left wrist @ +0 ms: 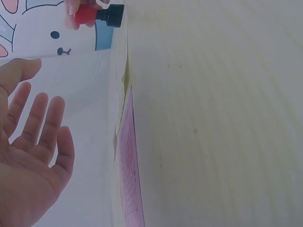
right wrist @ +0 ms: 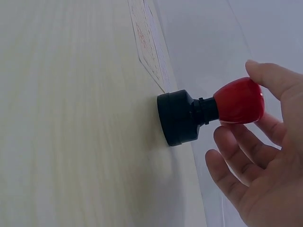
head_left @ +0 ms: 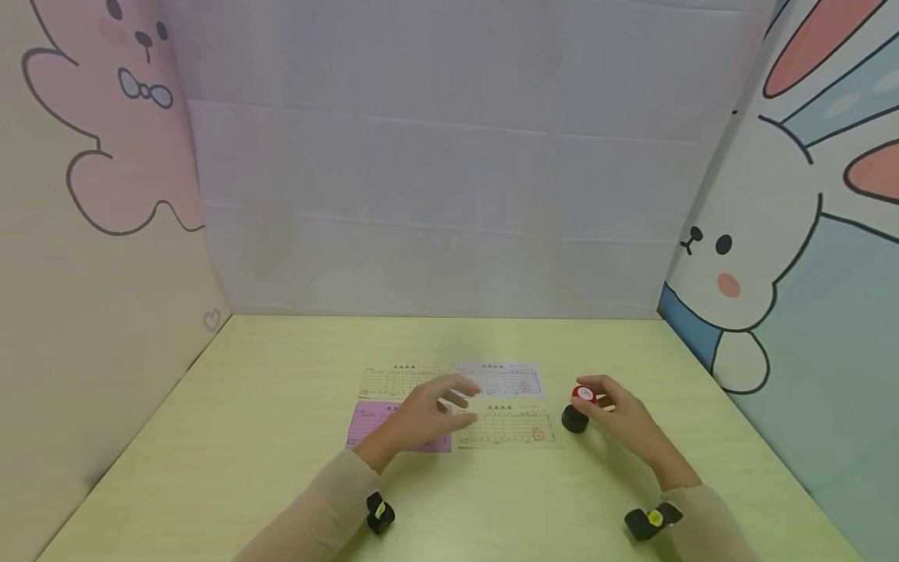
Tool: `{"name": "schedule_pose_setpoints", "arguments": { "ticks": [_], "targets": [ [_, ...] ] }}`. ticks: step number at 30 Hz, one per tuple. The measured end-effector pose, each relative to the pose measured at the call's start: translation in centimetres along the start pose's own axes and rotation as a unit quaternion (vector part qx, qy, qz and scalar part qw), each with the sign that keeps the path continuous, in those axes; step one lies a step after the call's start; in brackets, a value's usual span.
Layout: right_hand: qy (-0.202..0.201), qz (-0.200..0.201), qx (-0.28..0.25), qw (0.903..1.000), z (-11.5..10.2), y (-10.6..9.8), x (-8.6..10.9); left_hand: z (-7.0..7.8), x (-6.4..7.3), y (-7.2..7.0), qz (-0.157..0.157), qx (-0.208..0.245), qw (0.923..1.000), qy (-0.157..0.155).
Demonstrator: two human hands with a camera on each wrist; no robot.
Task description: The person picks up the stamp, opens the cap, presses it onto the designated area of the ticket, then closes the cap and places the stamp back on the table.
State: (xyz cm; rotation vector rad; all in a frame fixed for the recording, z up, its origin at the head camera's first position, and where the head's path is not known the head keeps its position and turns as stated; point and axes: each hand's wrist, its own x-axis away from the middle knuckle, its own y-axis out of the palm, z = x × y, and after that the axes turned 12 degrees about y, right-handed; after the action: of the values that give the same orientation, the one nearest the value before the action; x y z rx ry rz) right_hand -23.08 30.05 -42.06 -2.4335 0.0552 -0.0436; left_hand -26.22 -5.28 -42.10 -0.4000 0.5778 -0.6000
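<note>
A self-inking stamp with a red handle and black base [right wrist: 177,118] stands upright at the table's right, beside the paper forms. My right hand [head_left: 621,414] has its thumb and fingers at the red handle [right wrist: 239,100], pinching it; whether the base touches the table is hard to tell. Above the forms hovers my left hand [head_left: 428,414], fingers loosely bent and apart, holding nothing. It partly covers a pink form [head_left: 365,425] and a cream form [head_left: 386,381]. Red stamp marks show on the white form [head_left: 502,380] and the nearer cream form [head_left: 506,428].
The pale wood-grain table [head_left: 281,484] is enclosed by a white back sheet [head_left: 435,195] and side panels with cartoon drawings. Black wrist bands with small devices [head_left: 380,513] sit on both sleeves.
</note>
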Motion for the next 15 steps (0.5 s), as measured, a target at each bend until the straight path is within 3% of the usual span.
{"name": "schedule_pose_setpoints", "arguments": {
  "ticks": [8,15],
  "targets": [
    [-0.006,-0.008,0.012,0.9999,-0.1,-0.6,0.3,-0.2,0.9,-1.7,0.016,-0.005,0.9998,-0.012],
    [-0.013,0.003,0.031,0.9994,-0.1,-1.6,0.6,-0.6,2.1,-4.1,0.033,-0.028,0.9987,-0.027]
  ]
}}
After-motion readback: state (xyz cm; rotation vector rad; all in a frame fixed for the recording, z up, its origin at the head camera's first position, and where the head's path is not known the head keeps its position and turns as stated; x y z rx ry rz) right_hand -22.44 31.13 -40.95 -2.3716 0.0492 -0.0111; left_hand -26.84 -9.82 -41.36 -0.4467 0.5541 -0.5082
